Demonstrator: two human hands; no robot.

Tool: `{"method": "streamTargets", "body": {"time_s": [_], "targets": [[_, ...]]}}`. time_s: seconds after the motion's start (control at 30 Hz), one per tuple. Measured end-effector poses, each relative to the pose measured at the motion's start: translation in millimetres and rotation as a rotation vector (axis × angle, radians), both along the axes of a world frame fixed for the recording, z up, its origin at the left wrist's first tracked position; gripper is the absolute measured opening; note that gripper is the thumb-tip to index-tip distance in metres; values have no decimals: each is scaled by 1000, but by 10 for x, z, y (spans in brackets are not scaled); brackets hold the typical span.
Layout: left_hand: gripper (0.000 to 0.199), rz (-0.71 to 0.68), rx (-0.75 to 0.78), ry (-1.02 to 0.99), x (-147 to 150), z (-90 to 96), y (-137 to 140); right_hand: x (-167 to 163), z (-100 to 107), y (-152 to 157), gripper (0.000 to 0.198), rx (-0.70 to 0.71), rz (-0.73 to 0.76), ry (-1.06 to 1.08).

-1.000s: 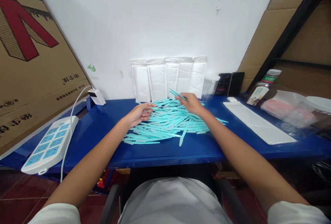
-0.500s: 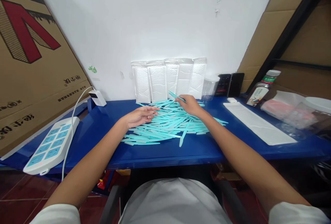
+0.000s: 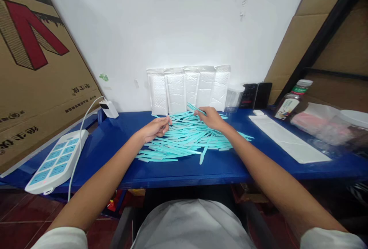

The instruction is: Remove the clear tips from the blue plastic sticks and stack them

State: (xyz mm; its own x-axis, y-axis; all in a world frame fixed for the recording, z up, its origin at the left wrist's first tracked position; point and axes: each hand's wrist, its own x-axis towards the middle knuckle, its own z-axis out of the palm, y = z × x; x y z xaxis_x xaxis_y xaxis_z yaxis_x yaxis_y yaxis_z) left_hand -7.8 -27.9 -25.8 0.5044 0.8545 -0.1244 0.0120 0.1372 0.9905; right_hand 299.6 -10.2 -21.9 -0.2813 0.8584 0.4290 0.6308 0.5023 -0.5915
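Head view: the right hand [image 3: 212, 118] grips teal sticks [image 3: 193, 107] over the teal pile [image 3: 184, 138] on the blue counter [image 3: 189, 174]; the left hand [image 3: 156, 129] pinches closed beside it, any contents unclear

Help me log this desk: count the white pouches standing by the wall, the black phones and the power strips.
Standing white pouches: 5
Black phones: 2
Power strips: 1
Total: 8
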Motion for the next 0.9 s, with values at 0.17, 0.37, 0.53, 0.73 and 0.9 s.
{"method": "streamTargets", "body": {"time_s": [0.17,0.37,0.53,0.73,0.9], "targets": [[43,72,-7,-29,14,-4,-8,-36,25,-31,37,-60,97,41],[42,138,35,-104,31,-29,-5,-42,32,-24,38,-86,176,70],[49,185,46,-98,38,-40,11,-62,55,-73,41,-72,222,63],[51,186,48,-88,62,9,-22,-98,137,-180,38,-98,228,94],[51,295,79,-49,61,10,-10,-105,146,-192,39,-115,222,107]]}}
